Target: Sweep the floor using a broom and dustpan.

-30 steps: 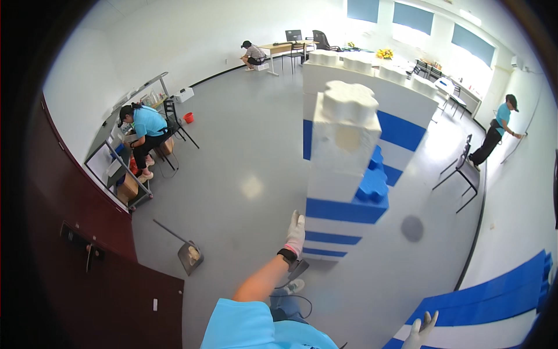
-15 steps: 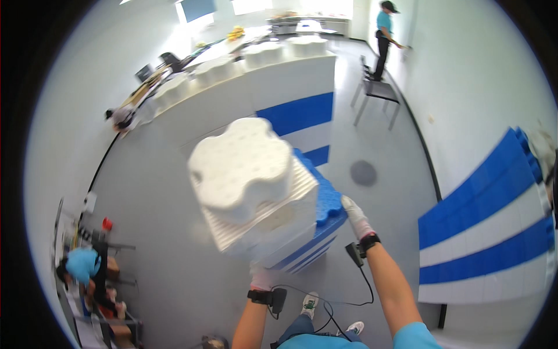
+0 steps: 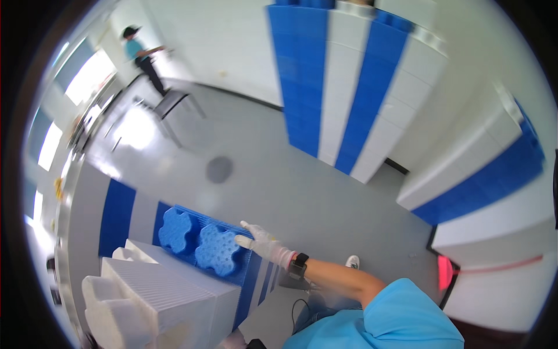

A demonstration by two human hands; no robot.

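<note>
My right hand (image 3: pixel 264 243), in a white glove, is at the near right edge of a blue building block (image 3: pixel 250 262) with lobed knobs on top. Its thumb and fingers are spread, and the thumb reaches over beside the nearer blue knob (image 3: pixel 217 250). Whether it presses on the block I cannot tell. A large white block (image 3: pixel 180 291) with a ribbed face stands left of the blue one, its lobed white knob (image 3: pixel 113 317) pointing left. Only a sliver of my left hand (image 3: pixel 234 340) shows at the lower edge beside the white block; its fingers are hidden.
Blue and white block walls (image 3: pixel 343 87) stand against the far wall, with another block stack (image 3: pixel 476 163) to the right. A chair (image 3: pixel 168 107) and a person (image 3: pixel 142 55) are at the far left. A pink object (image 3: pixel 444 272) lies at the right.
My view has swung to the right, so the blocks now appear lower left. My left hand has almost left the picture. My right hand's fingers now show spread.
</note>
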